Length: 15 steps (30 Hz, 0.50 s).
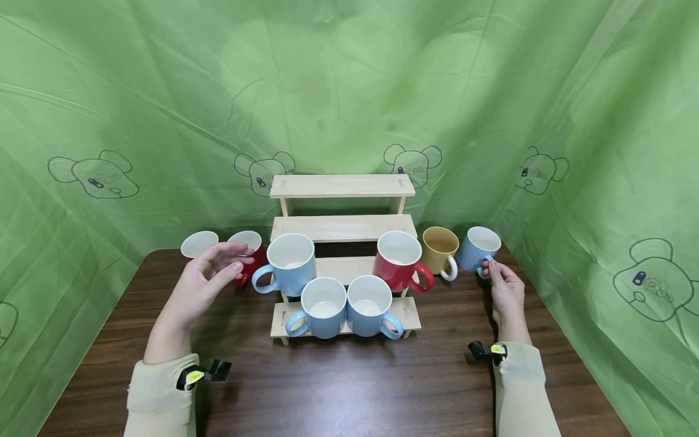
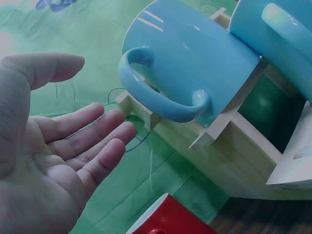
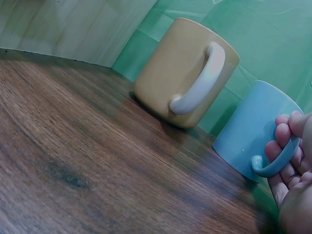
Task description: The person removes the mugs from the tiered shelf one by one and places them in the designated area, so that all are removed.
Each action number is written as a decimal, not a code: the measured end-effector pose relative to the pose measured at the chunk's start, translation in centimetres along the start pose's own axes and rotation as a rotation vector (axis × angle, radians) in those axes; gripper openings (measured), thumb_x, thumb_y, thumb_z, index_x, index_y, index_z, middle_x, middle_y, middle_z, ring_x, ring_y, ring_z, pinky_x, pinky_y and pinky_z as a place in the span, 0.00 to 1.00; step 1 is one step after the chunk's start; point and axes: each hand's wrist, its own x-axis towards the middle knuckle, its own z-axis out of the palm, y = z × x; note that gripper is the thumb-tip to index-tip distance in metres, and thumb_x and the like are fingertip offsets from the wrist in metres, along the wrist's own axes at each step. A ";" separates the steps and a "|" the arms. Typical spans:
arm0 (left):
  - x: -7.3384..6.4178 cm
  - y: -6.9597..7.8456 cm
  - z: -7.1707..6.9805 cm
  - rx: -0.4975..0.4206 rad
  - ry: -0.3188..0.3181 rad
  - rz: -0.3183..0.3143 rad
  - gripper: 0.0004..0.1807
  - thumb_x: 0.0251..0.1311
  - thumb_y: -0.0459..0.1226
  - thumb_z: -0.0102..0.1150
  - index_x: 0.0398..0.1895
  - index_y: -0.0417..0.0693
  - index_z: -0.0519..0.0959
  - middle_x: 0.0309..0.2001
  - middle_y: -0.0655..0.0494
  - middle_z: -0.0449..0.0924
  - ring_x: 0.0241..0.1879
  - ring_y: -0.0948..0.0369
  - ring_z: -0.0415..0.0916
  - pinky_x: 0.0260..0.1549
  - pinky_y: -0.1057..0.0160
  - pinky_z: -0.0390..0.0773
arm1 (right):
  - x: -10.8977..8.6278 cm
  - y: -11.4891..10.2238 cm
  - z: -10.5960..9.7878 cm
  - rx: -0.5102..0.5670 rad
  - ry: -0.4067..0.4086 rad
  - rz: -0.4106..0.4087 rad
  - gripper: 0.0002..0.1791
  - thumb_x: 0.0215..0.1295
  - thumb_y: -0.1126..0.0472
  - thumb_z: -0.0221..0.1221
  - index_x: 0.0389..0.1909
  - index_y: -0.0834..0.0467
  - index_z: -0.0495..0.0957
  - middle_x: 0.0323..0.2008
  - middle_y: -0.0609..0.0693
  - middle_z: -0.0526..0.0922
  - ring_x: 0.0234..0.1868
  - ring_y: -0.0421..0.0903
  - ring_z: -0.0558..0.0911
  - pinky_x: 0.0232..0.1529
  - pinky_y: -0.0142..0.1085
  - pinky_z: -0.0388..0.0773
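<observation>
My right hand (image 1: 508,297) grips the handle of a light blue mug (image 3: 253,131) at the far right, its fingers curled through the handle. Beside that mug stands a yellow-brown mug (image 1: 439,250) with a white handle (image 3: 202,85). My left hand (image 1: 199,288) is raised over the left side of the table, thumb and fingers apart, with nothing in it. Near its fingertips is a red mug (image 1: 256,262), partly hidden by the hand. A larger light blue mug (image 2: 180,58), on the rack, has its handle turned toward the left hand.
A stepped wooden rack (image 1: 344,227) stands at the back middle. On its lower steps sit two light blue mugs (image 1: 327,325) in front and a red mug (image 1: 384,276) behind. A white-rimmed mug (image 1: 198,244) is at the far left. Green cloth (image 1: 349,91) surrounds the dark table (image 1: 349,388).
</observation>
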 end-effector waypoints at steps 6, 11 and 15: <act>0.1 -0.7 0.2 0.030 -0.039 -0.027 0.18 0.78 0.25 0.58 0.67 0.31 0.76 0.56 0.43 0.87 0.53 0.61 0.86 0.45 0.67 0.85 | 0.1 0.2 -0.2 -0.022 -0.003 -0.015 0.13 0.82 0.56 0.63 0.49 0.63 0.88 0.36 0.38 0.90 0.47 0.36 0.80 0.57 0.30 0.71; 0.1 -1.1 0.5 0.047 -0.070 -0.069 0.16 0.78 0.26 0.59 0.64 0.27 0.77 0.53 0.50 0.88 0.45 0.61 0.85 0.41 0.65 0.85 | 0.2 0.3 -0.2 0.002 -0.004 -0.007 0.12 0.81 0.57 0.64 0.49 0.62 0.88 0.35 0.38 0.90 0.45 0.36 0.81 0.56 0.29 0.71; 0.0 -1.1 0.6 0.099 -0.077 -0.102 0.12 0.78 0.28 0.59 0.58 0.29 0.80 0.44 0.56 0.86 0.36 0.59 0.81 0.38 0.66 0.83 | 0.2 0.2 -0.2 0.022 -0.005 0.003 0.13 0.81 0.57 0.64 0.50 0.64 0.88 0.35 0.38 0.90 0.44 0.36 0.81 0.56 0.28 0.72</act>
